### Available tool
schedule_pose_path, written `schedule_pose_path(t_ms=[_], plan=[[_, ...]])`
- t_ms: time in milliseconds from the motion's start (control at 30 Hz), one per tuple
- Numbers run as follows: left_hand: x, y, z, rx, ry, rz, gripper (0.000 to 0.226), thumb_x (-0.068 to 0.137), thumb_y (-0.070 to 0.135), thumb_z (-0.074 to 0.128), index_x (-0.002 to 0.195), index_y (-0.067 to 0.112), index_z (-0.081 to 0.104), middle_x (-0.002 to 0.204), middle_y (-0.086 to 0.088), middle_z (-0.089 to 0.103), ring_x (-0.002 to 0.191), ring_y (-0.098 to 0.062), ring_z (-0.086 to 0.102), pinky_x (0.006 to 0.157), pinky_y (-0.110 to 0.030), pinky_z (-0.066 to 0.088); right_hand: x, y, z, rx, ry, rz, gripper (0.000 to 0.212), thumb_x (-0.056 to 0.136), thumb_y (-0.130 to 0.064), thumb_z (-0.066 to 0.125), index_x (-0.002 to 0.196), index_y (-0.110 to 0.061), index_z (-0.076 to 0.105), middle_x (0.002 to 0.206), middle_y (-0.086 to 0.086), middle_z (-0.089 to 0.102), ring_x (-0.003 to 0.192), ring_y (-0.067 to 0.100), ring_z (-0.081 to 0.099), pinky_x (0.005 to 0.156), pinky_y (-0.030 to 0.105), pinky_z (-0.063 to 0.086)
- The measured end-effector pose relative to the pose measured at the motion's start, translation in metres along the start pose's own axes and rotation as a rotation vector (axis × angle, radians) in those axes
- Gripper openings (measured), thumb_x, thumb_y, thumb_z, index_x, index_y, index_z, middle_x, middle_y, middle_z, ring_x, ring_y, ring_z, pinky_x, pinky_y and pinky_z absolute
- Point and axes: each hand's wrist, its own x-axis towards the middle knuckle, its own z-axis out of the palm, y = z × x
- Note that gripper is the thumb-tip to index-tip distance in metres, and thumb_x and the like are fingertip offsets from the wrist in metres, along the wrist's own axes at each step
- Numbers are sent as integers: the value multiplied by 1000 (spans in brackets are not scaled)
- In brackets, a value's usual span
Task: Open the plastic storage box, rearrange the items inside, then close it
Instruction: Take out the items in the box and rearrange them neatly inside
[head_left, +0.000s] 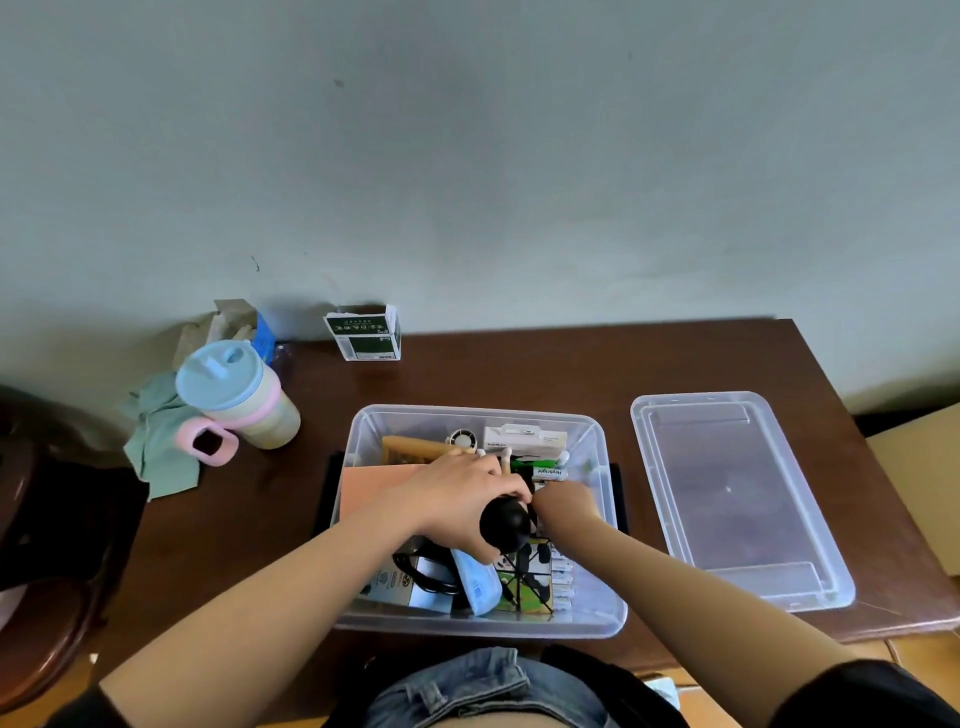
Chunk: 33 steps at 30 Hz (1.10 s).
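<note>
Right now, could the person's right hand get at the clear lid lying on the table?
Probably yes. The lid lies flat on the table just right of the storage box, with nothing on it or between. The right hand is inside the box and would need to lift out first.

Box contents (519, 571) beneath hands (467, 493) perhaps obscured

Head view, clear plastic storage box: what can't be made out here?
- Middle of the clear plastic storage box: covered by the left hand and right hand.
- Round black object: gripped by the left hand; what it is stays unclear.
- Right hand's fingers: hidden behind the left hand, so its grasp cannot be judged.
- Print on the white carton at the far wall: too small.
- Clear lid on the brown table: fully visible.
</note>
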Motion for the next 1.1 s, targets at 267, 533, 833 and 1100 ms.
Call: schedule_pose_path(t_ms=[267, 533, 833, 1100], plan=[[-7, 0, -5, -42, -28, -34, 61, 82, 48, 63, 137, 44, 38, 115, 2, 49, 100, -15, 44, 83, -31, 32, -8, 22, -35, 298, 157, 27, 19, 88, 3, 43, 88, -8, 59, 102, 11, 64, 91, 28, 62, 63, 30, 43], [-57, -32, -7, -461, 767, -383, 13, 90, 19, 58, 98, 22, 68, 94, 13, 59, 89, -7, 57, 75, -22, 43, -15, -2, -88, 649, 368, -170, 23, 95, -18, 43, 92, -10, 64, 86, 7, 67, 76, 25, 60, 64, 36, 47], [-92, -41, 14, -198, 443, -716, 53, 83, 73, 35, 105, 30, 54, 99, 7, 47, 84, -14, 54, 62, -26, 36, 30, -78, -110, 236, 182, -280, 18, 91, -12, 48, 101, -5, 61, 103, 11, 67, 91, 29, 63, 70, 35, 46], [-73, -21, 17, -62, 298, -754, 62, 78, 70, 43, 118, 23, 46, 122, -6, 45, 104, -26, 46, 74, -33, 39, 46, -77, -113, 381, 19, -212, 31, 89, -37, 55, 70, -12, 55, 69, 1, 54, 74, 20, 52, 66, 29, 38]])
